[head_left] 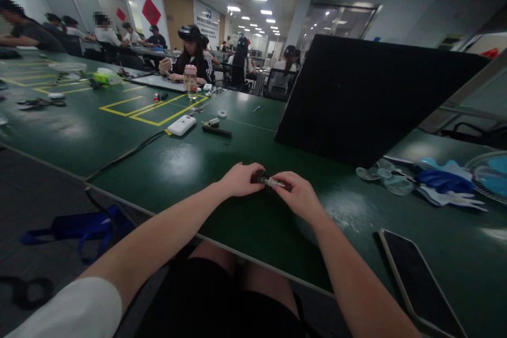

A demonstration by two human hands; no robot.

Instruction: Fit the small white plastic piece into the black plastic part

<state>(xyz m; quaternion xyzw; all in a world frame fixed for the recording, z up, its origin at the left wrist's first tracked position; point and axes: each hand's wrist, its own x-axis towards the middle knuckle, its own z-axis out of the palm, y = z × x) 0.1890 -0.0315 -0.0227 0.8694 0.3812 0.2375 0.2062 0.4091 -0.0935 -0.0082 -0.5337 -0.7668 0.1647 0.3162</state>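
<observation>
Over the green table, my left hand [240, 179] is closed around a small dark part [259, 176]. From it a thin, pale metallic piece [273, 182] points to the right. My right hand [297, 194] pinches the far end of this pale piece between thumb and fingers. The two pieces meet in line between my hands; whether they are joined cannot be made out. Fingers cover much of both, so their exact kind is not clear.
A large black panel [356, 100] leans up at the right. Near it lie translucent fan blades [386, 175], blue and white gloves [446, 181], a wire fan guard [475, 169] and a phone [420, 280]. A white box-shaped device [182, 125] and bottle [190, 83] stand farther off. Across sits another person.
</observation>
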